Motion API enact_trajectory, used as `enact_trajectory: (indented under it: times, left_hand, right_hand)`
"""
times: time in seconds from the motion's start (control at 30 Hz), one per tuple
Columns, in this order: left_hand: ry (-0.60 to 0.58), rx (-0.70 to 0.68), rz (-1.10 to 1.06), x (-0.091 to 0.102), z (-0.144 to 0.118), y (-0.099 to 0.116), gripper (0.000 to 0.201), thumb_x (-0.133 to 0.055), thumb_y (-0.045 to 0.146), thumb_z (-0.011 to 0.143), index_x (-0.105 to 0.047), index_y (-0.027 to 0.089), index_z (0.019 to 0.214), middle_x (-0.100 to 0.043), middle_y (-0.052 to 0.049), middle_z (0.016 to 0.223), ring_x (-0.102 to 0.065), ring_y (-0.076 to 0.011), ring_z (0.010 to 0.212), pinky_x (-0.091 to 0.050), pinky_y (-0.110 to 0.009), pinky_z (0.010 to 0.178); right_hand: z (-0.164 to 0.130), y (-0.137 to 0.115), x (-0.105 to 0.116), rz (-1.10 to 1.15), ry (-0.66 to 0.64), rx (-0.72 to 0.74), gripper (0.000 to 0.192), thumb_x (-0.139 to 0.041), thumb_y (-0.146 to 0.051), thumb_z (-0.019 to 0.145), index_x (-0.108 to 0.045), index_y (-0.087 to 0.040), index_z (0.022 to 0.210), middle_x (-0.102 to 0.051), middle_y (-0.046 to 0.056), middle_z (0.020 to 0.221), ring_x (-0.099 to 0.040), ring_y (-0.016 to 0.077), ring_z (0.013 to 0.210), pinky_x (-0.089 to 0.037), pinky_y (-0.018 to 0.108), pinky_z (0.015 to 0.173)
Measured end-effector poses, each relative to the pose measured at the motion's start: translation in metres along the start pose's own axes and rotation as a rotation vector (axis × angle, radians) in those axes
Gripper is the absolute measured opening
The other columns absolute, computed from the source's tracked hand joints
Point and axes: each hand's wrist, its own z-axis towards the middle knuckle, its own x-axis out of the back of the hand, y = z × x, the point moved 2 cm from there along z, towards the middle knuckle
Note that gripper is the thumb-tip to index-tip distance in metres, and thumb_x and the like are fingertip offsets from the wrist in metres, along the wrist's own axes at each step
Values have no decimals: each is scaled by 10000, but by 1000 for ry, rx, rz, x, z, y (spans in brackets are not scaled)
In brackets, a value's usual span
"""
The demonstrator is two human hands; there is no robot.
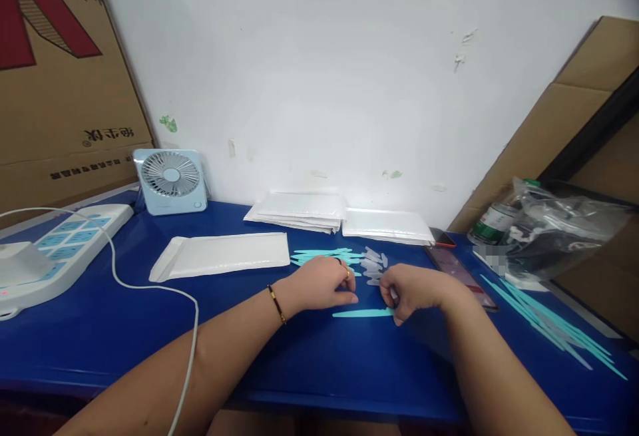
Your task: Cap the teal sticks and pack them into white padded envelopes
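My left hand (332, 283), with a ring on one finger, hovers or rests just in front of a pile of slim turquoise sticks (319, 256), its thumb apart from the curled fingers and nothing visible in it. In front of it lies one more turquoise stick (360, 313), shaped like an eyebrow razor. The right end of this stick runs to the fingertips of my right hand (412, 289), which are pinched together there. Something small and pale shows between those fingers, too small to name. Beyond the right hand sit several small translucent pieces, like caps (372, 266).
White padded envelopes (299, 206) are stacked by the wall; a single one (229, 254) lies nearer. At left are a fan (171, 182), a power strip (74, 243) and a cable. At right: a phone (459, 273), more turquoise sticks (549, 323), a plastic bag (564, 229) and a can (494, 223).
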Motion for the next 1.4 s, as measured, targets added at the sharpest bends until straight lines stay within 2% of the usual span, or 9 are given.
enact_trajectory:
  times: [0.07,0.13,0.33,0.43,0.57,0.8,0.97,1.1,1.4]
  left_hand:
    - [-36,-26,3,-5,0,8,274,-557,453,809,-658,219,911,-660,-14,825,-594,-160,765,-408,-242,659]
    - [-57,-21,23,-7,-1,10,273,-546,435,821,-644,214,948,-660,-22,844,-594,-169,779,-410,-248,666]
    - [-13,144,75,-5,-1,-11,188,-463,287,867,-620,197,918,-654,-50,837,-592,-190,779,-385,-254,626]
    - [-2,244,-89,1,-1,-25,244,-421,353,884,-608,197,888,-637,-31,738,-566,-162,672,-357,-236,569]
    - [-14,262,-339,10,-3,-34,298,-413,426,875,-590,190,920,-599,8,691,-502,-118,586,-351,-212,547]
    - [247,310,-323,25,-4,-46,450,-261,460,919,-621,192,893,-624,-12,850,-544,-141,740,-395,-232,644]
    - [288,286,-213,24,-2,-48,351,-324,421,905,-580,189,839,-602,3,760,-533,-140,700,-383,-233,618]
    - [291,273,-169,23,-2,-48,316,-339,394,910,-578,201,840,-614,6,794,-542,-138,730,-386,-226,629]
    - [255,235,-117,22,-2,-43,272,-368,360,906,-592,206,887,-629,-9,852,-547,-149,780,-392,-231,677]
  right_hand:
    - [3,-4,-3,-35,-21,-21,197,-756,-255,521,-665,-188,682,-615,-10,632,-538,144,569,-331,224,482]
    - [6,-10,-3,-42,36,46,145,-722,-229,569,-659,-188,693,-610,-14,632,-531,132,571,-331,221,496]
    - [14,-22,4,92,356,208,103,-586,-279,752,-632,-190,777,-604,-6,665,-525,120,603,-358,218,546]
    - [17,-20,6,238,488,231,157,-562,-310,779,-619,-195,870,-617,2,718,-533,122,622,-385,225,567]
    - [18,-9,10,424,546,263,185,-562,-361,784,-585,-184,828,-566,-14,620,-504,115,555,-382,226,523]
    - [11,16,24,650,858,251,312,-601,-441,756,-610,-168,906,-615,35,783,-546,137,665,-448,270,628]
    - [15,4,21,761,815,202,434,-652,-498,702,-625,-148,955,-634,39,696,-574,148,618,-485,290,605]
    - [19,-2,18,845,834,241,383,-615,-521,741,-614,-153,848,-615,21,611,-557,126,526,-465,260,521]
    - [24,-9,13,868,745,288,373,-609,-520,751,-596,-151,798,-621,12,604,-551,109,495,-448,241,506]
